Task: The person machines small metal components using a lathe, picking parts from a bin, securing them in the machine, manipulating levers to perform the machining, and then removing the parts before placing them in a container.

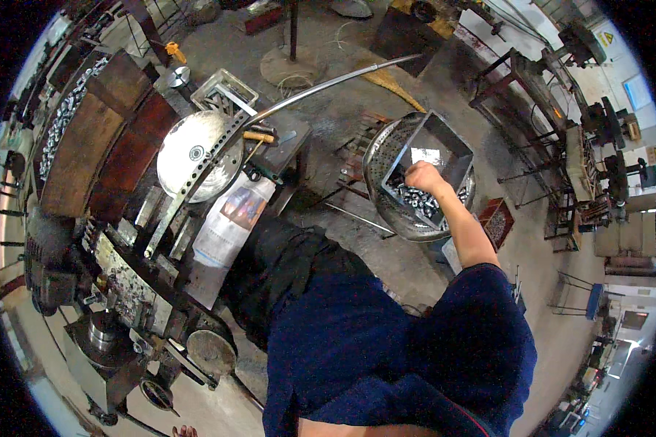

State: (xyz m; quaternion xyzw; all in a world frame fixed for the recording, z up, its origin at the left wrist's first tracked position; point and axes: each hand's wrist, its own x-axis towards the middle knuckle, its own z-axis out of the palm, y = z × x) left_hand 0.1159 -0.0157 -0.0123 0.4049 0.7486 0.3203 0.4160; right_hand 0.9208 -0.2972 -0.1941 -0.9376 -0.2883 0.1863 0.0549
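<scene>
Now we tip the metal box (437, 156) over the perforated basin (386, 156).
Our right hand (421, 175) is clenched on the box's near edge, tilting it so the small shiny parts (415, 197) gather low; our left hand is out of sight, the press machine (124, 277) well apart.

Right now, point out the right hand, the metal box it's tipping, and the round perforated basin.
right hand (424, 177), head view, knuckles.
metal box (452, 149), head view, inner wall.
perforated basin (380, 156), head view, left rim.

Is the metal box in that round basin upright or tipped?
Tipped. The metal box leans inside the round basin, gripped by the right hand, small metal parts heaped at its low end.
</scene>
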